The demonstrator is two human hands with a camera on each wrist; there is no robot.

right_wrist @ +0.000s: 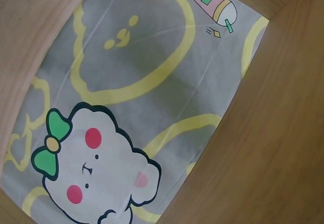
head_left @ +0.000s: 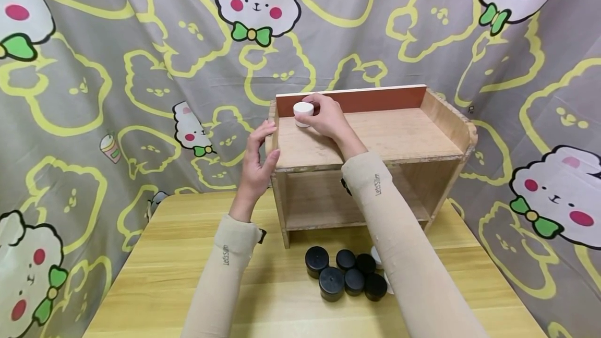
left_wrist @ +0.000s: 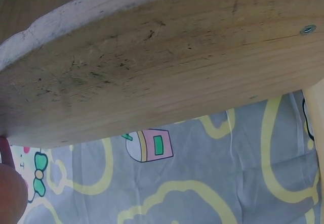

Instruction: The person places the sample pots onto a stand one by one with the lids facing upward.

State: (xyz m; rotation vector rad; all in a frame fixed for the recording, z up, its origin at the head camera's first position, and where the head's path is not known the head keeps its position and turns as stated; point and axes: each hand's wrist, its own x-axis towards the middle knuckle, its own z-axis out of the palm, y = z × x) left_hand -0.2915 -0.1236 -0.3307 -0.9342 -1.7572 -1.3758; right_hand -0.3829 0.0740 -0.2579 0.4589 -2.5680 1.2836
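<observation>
On the top board of a small wooden shelf (head_left: 394, 134), my right hand (head_left: 332, 119) grips a small white jar (head_left: 303, 109) between thumb and fingers, near the back left corner. My left hand (head_left: 255, 166) rests against the shelf's left side panel, its fingers extended and thumb apart. Up close in the left wrist view is that side panel (left_wrist: 167, 62), with a fingertip (left_wrist: 11, 193) at the lower left edge. The right wrist view looks into the shelf past its wooden boards (right_wrist: 253, 133); neither the right hand nor the jar shows there.
Several black lidded jars (head_left: 331, 281) stand grouped on the wooden table (head_left: 178, 265) before the shelf. White pieces (head_left: 375, 257) beside them are partly hidden by my right sleeve. A patterned curtain (head_left: 188, 40) hangs behind and at both sides.
</observation>
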